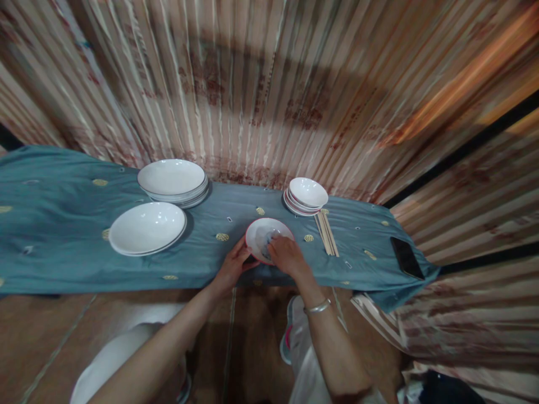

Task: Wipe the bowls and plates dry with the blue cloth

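A white bowl with a red rim (255, 231) is tilted slightly near the front edge of the table. My left hand (234, 262) grips its left side, thumb near the rim and fingers underneath. Inside the bowl, my right hand (288, 255) is closed, fingertips pressed against the inner surface. A pale grey-blue, cloth-like piece (266, 238) shows at those fingertips; its exact kind is unclear. Behind and to the right stands a stack of small bowls (309, 192), with several chopsticks (326, 233) lying beside it.
On the left are a stack of large plates (172, 177) and a shorter plate stack (147, 227). A black phone (406, 257) lies near the right end of the blue patterned tablecloth (63, 224). A pleated curtain (236, 84) hangs behind the table.
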{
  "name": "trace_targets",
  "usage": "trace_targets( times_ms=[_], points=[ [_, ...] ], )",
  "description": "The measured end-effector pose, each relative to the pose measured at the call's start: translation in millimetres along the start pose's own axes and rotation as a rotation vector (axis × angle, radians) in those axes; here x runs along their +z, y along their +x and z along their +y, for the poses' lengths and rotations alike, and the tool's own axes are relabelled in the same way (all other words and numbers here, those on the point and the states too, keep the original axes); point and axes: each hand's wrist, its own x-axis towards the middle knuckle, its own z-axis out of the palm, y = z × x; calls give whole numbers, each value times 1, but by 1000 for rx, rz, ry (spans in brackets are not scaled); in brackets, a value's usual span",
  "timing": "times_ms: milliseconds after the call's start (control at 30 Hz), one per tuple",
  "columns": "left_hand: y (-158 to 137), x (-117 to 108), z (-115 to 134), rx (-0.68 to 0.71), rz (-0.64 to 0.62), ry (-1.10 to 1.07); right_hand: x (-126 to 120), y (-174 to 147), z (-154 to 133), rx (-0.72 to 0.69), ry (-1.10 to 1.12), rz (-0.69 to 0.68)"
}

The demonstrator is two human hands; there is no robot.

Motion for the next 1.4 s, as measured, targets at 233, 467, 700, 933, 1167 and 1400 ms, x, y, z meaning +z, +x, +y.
trace_targets(
  times_ms=[233, 467, 700, 933, 1167, 1400],
  points=[
    [0, -1, -2, 14, -15, -5, -3, -3, 1, -70, 178, -52],
    [0, -2, -3, 17, -23, -39, -2, -1, -2, -142, 281, -41],
    [2, -2, -4, 13, -26, -38, -4, 5, -11, -94, 275, -42],
    [4, -3, -4, 1, -20, -22, 2, 12, -10, -64, 231, -13],
    [5, -4, -6, -4, -4, -22, 3, 11, -9, -24, 98, 36],
    [6, -5, -7, 4, -9, -25, -3, 2, -5, 25, -22, -31]
  ],
)
